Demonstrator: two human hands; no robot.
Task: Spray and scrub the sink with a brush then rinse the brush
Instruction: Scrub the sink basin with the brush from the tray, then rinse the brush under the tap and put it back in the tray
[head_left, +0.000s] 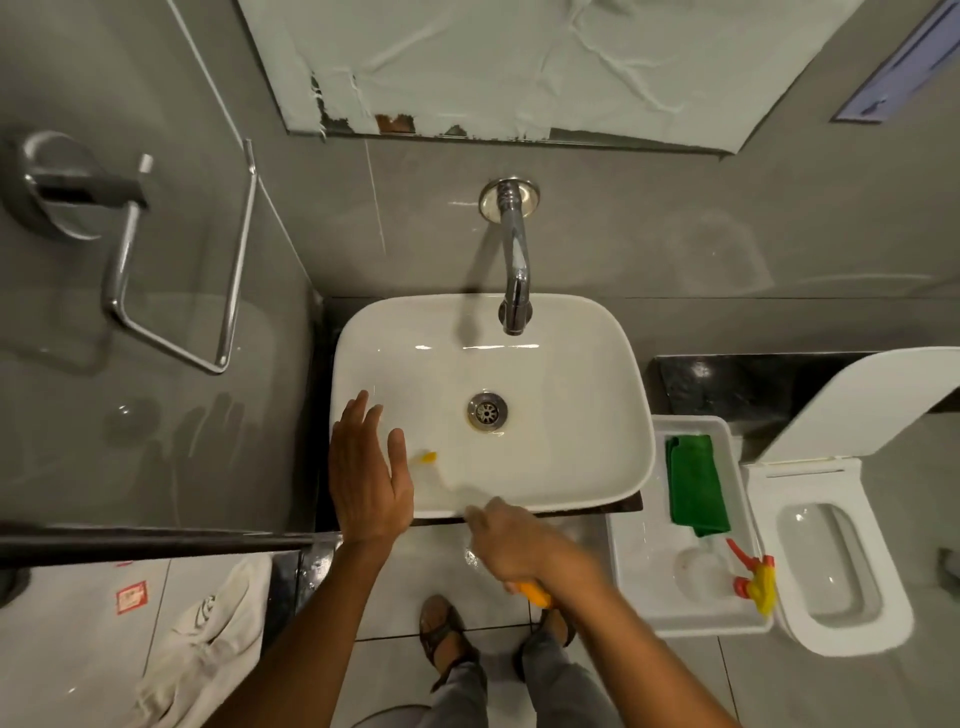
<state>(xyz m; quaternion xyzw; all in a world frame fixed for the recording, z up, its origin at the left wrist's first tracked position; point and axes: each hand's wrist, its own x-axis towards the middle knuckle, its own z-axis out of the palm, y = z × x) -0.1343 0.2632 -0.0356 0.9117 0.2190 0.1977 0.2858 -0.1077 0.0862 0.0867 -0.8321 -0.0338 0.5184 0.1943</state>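
A white sink (597, 364) sits on a dark counter under a chrome tap (514, 275), with a metal drain (487, 411) in its middle. My right hand (511, 543) is at the sink's front rim, shut on a brush with an orange handle (535, 592). The brush head (428, 457) is a motion-blurred orange and white streak in the basin's front left. My left hand (366, 467) rests flat, fingers spread, on the sink's left rim. A clear spray bottle with a red and yellow trigger (753, 577) lies in a white tray (634, 582) at the right.
A green cloth (696, 483) lies in the tray. A white toilet (831, 561) with its lid up stands at the far right. A chrome towel ring (171, 270) hangs on the left wall. A pale cloth (202, 644) lies at the lower left. My sandalled feet (441, 629) stand on the tiled floor.
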